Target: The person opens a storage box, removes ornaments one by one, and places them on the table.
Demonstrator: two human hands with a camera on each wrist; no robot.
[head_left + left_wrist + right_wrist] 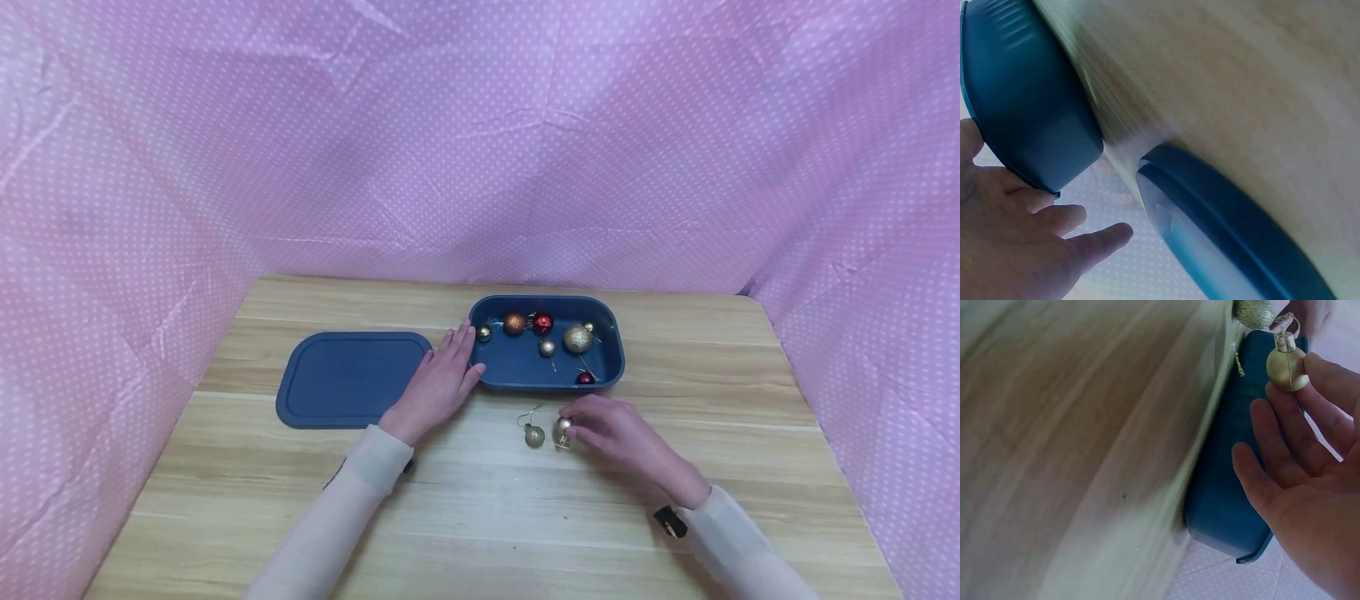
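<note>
My right hand point(617, 431) pinches a small smooth gold Christmas bauble point(562, 428) between thumb and fingers, in front of the box. In the right wrist view the bauble point(1287, 369) shows its metal cap and a string loop. Just left of it on the table lies a glittery gold bauble point(534, 436) with a hanging string. My left hand point(437, 382), fingers extended, touches the left rim of a dark blue box point(551, 387). Inside are an orange bauble point(513, 323), a bright red bauble point(543, 323), a large glittery gold bauble point(577, 338), a dark red bauble point(584, 378) and several small gold ones.
The box's dark blue lid point(345, 379) lies flat to the left, partly behind my left hand and wrist. Beneath everything is a wood-grain table point(480, 517). Pink dotted cloth point(480, 150) hangs behind the table and along both sides.
</note>
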